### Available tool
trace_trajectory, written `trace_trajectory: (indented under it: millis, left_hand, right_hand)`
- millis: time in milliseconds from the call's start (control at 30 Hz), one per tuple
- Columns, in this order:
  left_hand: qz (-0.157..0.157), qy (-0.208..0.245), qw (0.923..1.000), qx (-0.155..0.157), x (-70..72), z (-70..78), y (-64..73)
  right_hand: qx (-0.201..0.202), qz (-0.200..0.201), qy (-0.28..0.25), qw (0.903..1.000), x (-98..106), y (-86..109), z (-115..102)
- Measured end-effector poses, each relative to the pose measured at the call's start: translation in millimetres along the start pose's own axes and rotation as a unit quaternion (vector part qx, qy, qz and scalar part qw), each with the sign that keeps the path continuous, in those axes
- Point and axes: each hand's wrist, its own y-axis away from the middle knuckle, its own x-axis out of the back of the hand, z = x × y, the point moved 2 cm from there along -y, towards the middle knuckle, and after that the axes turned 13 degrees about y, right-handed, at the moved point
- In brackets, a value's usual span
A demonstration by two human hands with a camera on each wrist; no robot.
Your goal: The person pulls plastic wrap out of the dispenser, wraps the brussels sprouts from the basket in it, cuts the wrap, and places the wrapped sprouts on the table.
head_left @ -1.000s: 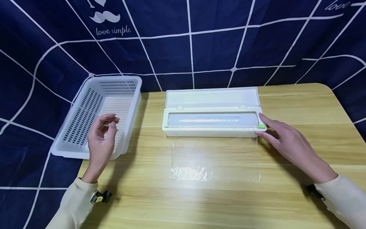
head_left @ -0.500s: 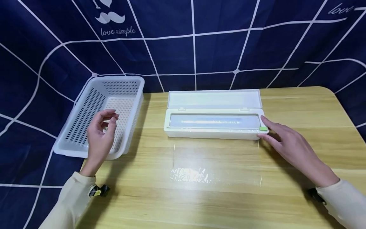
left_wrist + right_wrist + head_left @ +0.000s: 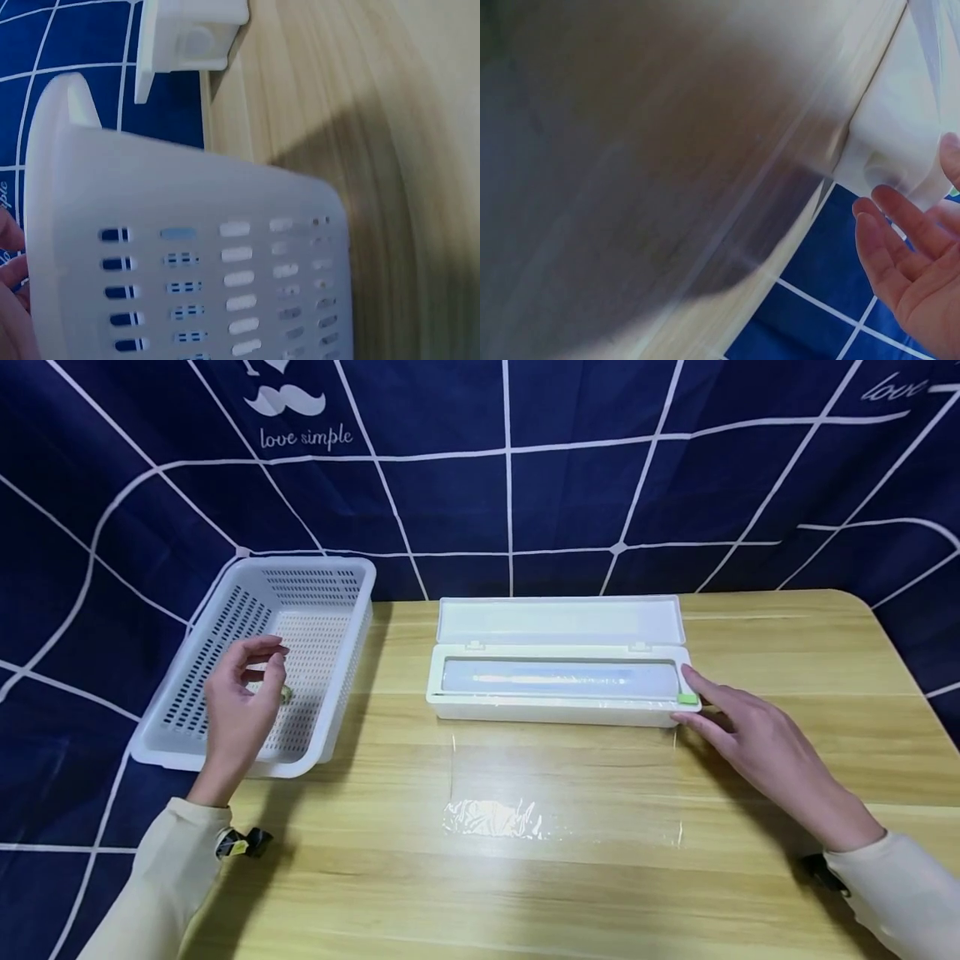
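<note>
A long white cling film box (image 3: 557,710) lies on the wooden table with its lid (image 3: 561,621) swung back. Inside is a roll of clear film (image 3: 558,677). From its front edge a sheet of cling film (image 3: 492,818) stretches flat toward me. My right hand (image 3: 768,743) holds the box's right end, thumb on the front and fingers at the end, beside a green slide cutter (image 3: 687,699). Over the white basket (image 3: 348,652) hangs my left hand (image 3: 240,697), fingers loosely curled. A small greenish thing (image 3: 286,694) shows beyond its thumb; the hand partly hides it.
The perforated basket stands at the table's back left corner. Behind the wooden table (image 3: 570,893) hangs a dark blue cloth (image 3: 570,493) with white lines, also along both sides. The table's right edge lies beyond the right hand.
My left hand has moved left and slightly up over the basket, so the greenish thing now shows to the right of its thumb. The right hand stays at the box's end.
</note>
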Motion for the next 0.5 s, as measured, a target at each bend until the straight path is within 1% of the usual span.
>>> trace_trajectory:
  millis: [67, 167, 267, 333, 400, 500]
  left_hand:
    - [0.006, -0.013, 0.9999, 0.003, 1.2, -0.2, -2.3]
    - [0.005, -0.035, 0.9993, 0.012, 3.0, -0.2, -6.2]
    - [-0.003, -0.069, 0.9969, 0.038, 5.4, -0.4, -10.1]
    - [-0.008, -0.093, 0.9938, 0.061, 7.5, -1.8, -12.3]
    - [-0.006, -0.113, 0.9902, 0.081, 9.3, -3.6, -14.4]
    - [0.007, -0.137, 0.9859, 0.096, 10.3, -7.1, -18.2]
  right_hand:
    - [0.001, 0.001, 0.0, 1.0, 0, 0.7, 1]
    - [0.0, 0.002, 0.0, 1.0, -1, 1.3, 2]
    - [0.001, 0.004, -0.002, 1.0, -1, 0.9, 2]
    - [0.0, 0.005, -0.004, 1.0, -2, 0.5, 2]
    - [-0.001, 0.003, -0.005, 1.0, -2, 0.3, 2]
    - [-0.003, 0.0, -0.007, 1.0, -1, 0.2, 3]
